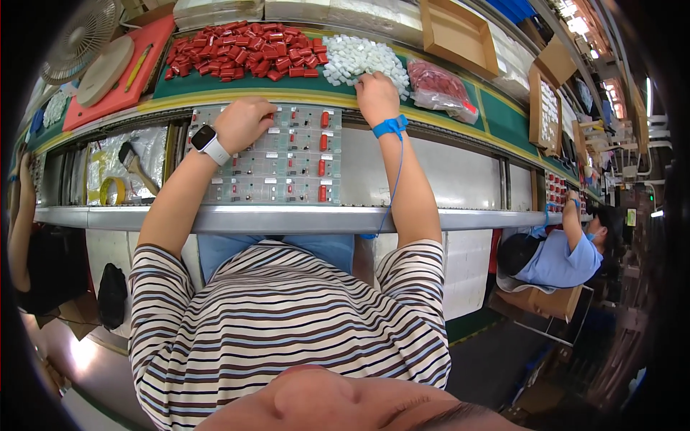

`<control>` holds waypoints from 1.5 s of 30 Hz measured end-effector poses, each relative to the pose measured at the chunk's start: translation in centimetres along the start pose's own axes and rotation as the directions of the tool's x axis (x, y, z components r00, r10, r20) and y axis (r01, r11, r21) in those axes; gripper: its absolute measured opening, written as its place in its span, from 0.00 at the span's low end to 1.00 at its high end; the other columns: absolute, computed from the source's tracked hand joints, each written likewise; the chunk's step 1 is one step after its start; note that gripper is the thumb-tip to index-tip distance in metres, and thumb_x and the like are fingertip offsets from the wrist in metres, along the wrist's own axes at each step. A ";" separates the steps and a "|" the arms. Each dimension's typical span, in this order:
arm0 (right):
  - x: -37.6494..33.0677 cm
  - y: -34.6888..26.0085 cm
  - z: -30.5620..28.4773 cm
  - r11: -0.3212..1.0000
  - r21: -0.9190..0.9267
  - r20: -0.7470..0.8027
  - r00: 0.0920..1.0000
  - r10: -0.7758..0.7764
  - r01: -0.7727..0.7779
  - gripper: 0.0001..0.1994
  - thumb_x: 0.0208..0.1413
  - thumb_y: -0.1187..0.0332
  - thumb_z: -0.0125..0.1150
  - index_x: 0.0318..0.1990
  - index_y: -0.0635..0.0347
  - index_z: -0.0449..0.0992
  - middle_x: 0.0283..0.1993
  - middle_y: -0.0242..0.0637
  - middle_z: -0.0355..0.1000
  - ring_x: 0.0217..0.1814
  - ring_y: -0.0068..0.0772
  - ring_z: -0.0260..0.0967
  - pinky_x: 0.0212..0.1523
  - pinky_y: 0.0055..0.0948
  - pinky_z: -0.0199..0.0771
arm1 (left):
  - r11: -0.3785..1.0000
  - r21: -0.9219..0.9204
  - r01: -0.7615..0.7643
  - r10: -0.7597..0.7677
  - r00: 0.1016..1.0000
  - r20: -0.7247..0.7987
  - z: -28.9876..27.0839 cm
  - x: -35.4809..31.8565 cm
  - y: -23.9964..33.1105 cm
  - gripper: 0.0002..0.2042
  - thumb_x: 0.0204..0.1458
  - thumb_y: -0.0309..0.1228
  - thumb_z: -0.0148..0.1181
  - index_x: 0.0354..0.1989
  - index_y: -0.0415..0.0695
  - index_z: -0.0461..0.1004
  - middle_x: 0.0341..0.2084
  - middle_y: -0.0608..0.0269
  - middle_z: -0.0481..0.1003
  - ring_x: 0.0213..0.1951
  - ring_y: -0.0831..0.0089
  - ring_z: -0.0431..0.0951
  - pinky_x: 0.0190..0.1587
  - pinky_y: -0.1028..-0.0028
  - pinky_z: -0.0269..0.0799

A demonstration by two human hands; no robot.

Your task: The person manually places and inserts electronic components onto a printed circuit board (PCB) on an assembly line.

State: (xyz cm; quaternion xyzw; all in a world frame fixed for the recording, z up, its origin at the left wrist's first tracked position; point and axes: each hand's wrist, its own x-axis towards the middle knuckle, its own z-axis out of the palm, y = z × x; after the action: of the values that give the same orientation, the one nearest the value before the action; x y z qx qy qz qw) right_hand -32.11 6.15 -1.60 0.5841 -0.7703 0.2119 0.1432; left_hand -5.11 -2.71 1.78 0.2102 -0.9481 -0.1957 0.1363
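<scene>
My left hand (243, 123), with a pale watch on its wrist, is over the upper part of a panel of circuit boards (277, 159). Its fingers are curled together, and a bit of red shows by the fingertips; what they hold is too small to name. Along the panel's right side stand several red components (323, 168). Farther right, my right hand (378, 93) reaches into a heap of small white parts (359, 57). Its fingers are drawn together, their tips partly hidden among the parts. A blue strap with a cord circles that wrist.
Left of the white parts lies a heap of red components (244, 50); a bag of dark red parts (442, 90) is right. A brush (136, 165) and yellow tape (113, 192) lie left of the panel. A metal rail (287, 219) runs in front. A co-worker (557, 251) sits right.
</scene>
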 end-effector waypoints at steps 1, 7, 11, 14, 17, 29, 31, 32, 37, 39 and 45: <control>0.0 0.1 0.0 1.000 0.004 -0.002 1.000 -0.007 0.007 0.06 0.43 0.68 0.61 0.26 0.60 0.76 0.31 0.42 0.70 0.36 0.46 0.69 0.36 0.40 0.71 | 1.000 0.003 0.005 -0.005 1.000 -0.005 -0.2 0.0 0.3 0.11 0.45 0.27 0.57 0.37 0.38 0.74 0.33 0.54 0.74 0.37 0.55 0.73 0.41 0.65 0.69; -0.2 0.2 0.3 1.000 -0.004 -0.101 0.995 0.017 -0.018 0.06 0.45 0.68 0.59 0.27 0.60 0.75 0.31 0.43 0.68 0.36 0.47 0.68 0.35 0.41 0.70 | 0.990 -0.129 0.052 -0.066 0.992 -0.107 -1.3 0.4 -2.8 0.10 0.46 0.27 0.57 0.37 0.40 0.74 0.35 0.55 0.72 0.37 0.57 0.73 0.41 0.66 0.69; 0.3 -1.5 -1.3 0.998 0.044 -0.085 0.995 0.047 -0.043 0.07 0.47 0.66 0.59 0.29 0.61 0.75 0.32 0.44 0.68 0.36 0.48 0.68 0.35 0.41 0.70 | 0.968 0.191 0.163 -0.052 0.875 -0.482 -1.4 1.0 -6.9 0.10 0.46 0.28 0.57 0.38 0.43 0.74 0.34 0.57 0.72 0.39 0.59 0.72 0.42 0.66 0.69; -0.2 -3.7 -2.3 0.963 0.257 0.029 0.997 0.072 -0.077 0.08 0.48 0.65 0.58 0.31 0.60 0.75 0.32 0.44 0.68 0.35 0.49 0.68 0.35 0.41 0.69 | 0.955 0.231 0.187 -0.052 0.869 -0.492 -0.8 1.2 -8.3 0.09 0.47 0.28 0.56 0.37 0.44 0.74 0.34 0.58 0.72 0.40 0.59 0.71 0.43 0.66 0.68; -1.4 -6.6 -3.6 0.866 0.496 0.071 0.991 -0.110 0.061 0.07 0.49 0.67 0.56 0.33 0.59 0.75 0.32 0.44 0.69 0.35 0.48 0.68 0.35 0.40 0.69 | 0.953 0.218 0.211 -0.086 0.877 -0.473 -0.8 0.9 -8.6 0.08 0.47 0.28 0.56 0.36 0.44 0.73 0.33 0.58 0.72 0.39 0.59 0.71 0.43 0.66 0.68; -4.2 -10.8 -3.9 0.780 0.602 0.278 0.872 -0.404 0.169 0.05 0.50 0.71 0.52 0.34 0.58 0.73 0.32 0.43 0.72 0.35 0.48 0.70 0.36 0.42 0.70 | 0.900 -0.418 0.121 -0.269 0.909 -0.317 -5.0 -2.1 0.0 0.08 0.47 0.22 0.56 0.38 0.38 0.72 0.32 0.59 0.74 0.34 0.70 0.76 0.35 0.76 0.71; -4.4 -10.8 -3.7 0.783 0.596 0.273 0.872 -0.406 0.178 0.05 0.49 0.70 0.53 0.32 0.59 0.73 0.31 0.43 0.72 0.35 0.48 0.70 0.35 0.43 0.70 | 0.843 -0.530 0.094 -0.245 0.944 -0.223 -4.9 -2.8 0.9 0.10 0.49 0.21 0.55 0.40 0.39 0.72 0.33 0.61 0.74 0.36 0.75 0.75 0.35 0.79 0.70; -4.4 -10.7 -3.7 0.784 0.596 0.274 0.872 -0.405 0.177 0.05 0.49 0.70 0.53 0.32 0.59 0.73 0.31 0.43 0.72 0.35 0.48 0.70 0.35 0.43 0.70 | 0.810 -0.580 0.088 -0.251 0.946 -0.206 -4.3 -3.0 1.0 0.10 0.49 0.21 0.54 0.41 0.39 0.73 0.33 0.60 0.73 0.35 0.74 0.75 0.35 0.78 0.70; -4.1 -10.7 -3.9 0.802 0.522 0.257 0.842 -0.474 0.291 0.06 0.45 0.66 0.58 0.27 0.59 0.75 0.29 0.39 0.70 0.37 0.42 0.69 0.36 0.39 0.70 | 0.924 -0.381 0.038 -0.112 0.978 -0.174 -3.3 -3.3 2.1 0.11 0.49 0.22 0.53 0.42 0.41 0.72 0.30 0.55 0.72 0.30 0.67 0.76 0.32 0.74 0.69; -4.2 -10.6 -3.5 0.807 0.508 0.259 0.840 -0.477 0.301 0.06 0.45 0.66 0.59 0.27 0.59 0.76 0.29 0.38 0.69 0.37 0.41 0.69 0.36 0.39 0.69 | 0.790 -0.573 0.218 -0.293 0.955 -0.041 -2.9 -3.2 2.7 0.12 0.48 0.23 0.54 0.42 0.41 0.71 0.30 0.55 0.72 0.27 0.64 0.75 0.31 0.73 0.70; -4.1 -10.8 -3.0 0.813 0.464 0.257 0.825 -0.503 0.351 0.07 0.44 0.65 0.59 0.25 0.59 0.76 0.29 0.38 0.69 0.36 0.41 0.68 0.37 0.38 0.69 | 0.925 -0.362 0.113 -0.142 0.988 -0.054 -1.9 -3.2 1.8 0.13 0.43 0.20 0.57 0.40 0.38 0.69 0.28 0.59 0.73 0.25 0.73 0.76 0.28 0.76 0.70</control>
State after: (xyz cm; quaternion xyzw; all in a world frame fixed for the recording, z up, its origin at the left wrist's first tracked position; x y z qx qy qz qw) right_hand -20.71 8.59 0.78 0.7903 -0.5694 0.2118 -0.0804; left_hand -2.29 -0.36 3.72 0.2508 -0.8749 -0.3648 0.1965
